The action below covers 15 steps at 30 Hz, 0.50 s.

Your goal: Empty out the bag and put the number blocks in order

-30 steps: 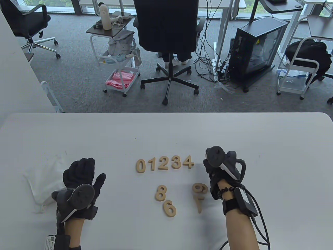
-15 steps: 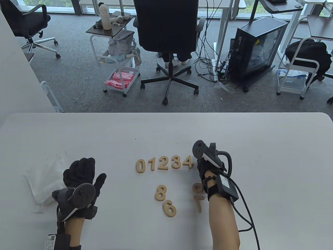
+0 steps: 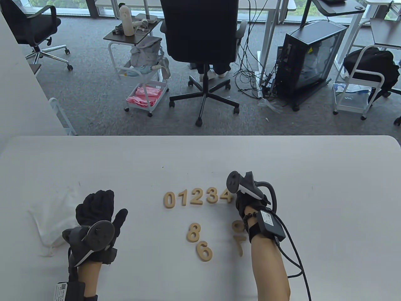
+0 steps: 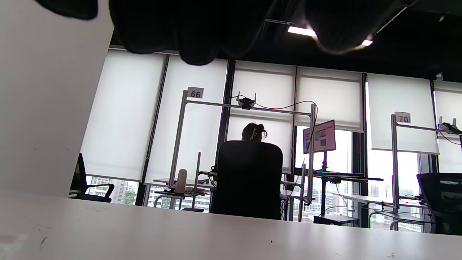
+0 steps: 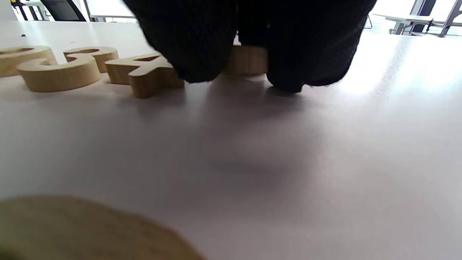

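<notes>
Right of the 4 (image 3: 226, 195), right hand (image 3: 250, 203) pinches a block (image 5: 247, 59), probably the 5; set it snug and level with the row. Left hand (image 3: 98, 210) rests open beside the bag (image 3: 53, 216).

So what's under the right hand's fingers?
A wooden block shows between the fingers, beside the 4. Its number is covered.
</notes>
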Each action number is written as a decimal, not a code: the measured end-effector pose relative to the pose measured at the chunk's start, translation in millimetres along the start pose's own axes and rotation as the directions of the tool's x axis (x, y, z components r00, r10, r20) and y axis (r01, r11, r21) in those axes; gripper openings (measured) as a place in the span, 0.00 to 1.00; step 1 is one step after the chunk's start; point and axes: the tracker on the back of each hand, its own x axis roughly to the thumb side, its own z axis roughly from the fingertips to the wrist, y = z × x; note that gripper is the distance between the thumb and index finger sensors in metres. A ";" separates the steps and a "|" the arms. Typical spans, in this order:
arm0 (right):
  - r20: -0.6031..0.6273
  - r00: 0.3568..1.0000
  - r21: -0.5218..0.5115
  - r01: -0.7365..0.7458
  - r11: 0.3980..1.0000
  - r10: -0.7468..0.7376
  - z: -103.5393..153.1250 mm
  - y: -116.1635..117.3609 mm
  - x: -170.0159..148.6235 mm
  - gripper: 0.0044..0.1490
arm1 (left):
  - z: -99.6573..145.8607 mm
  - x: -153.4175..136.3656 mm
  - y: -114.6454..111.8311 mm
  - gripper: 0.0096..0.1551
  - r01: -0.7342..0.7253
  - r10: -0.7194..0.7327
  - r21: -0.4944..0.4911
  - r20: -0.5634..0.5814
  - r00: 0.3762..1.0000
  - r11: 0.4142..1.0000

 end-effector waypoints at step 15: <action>0.005 0.999 -0.045 -0.041 0.998 0.041 0.9 0.1 0.3 0.38 | -0.2 -0.7 0.5 0.44 -0.004 0.004 0.000 -0.003 1.000 1.000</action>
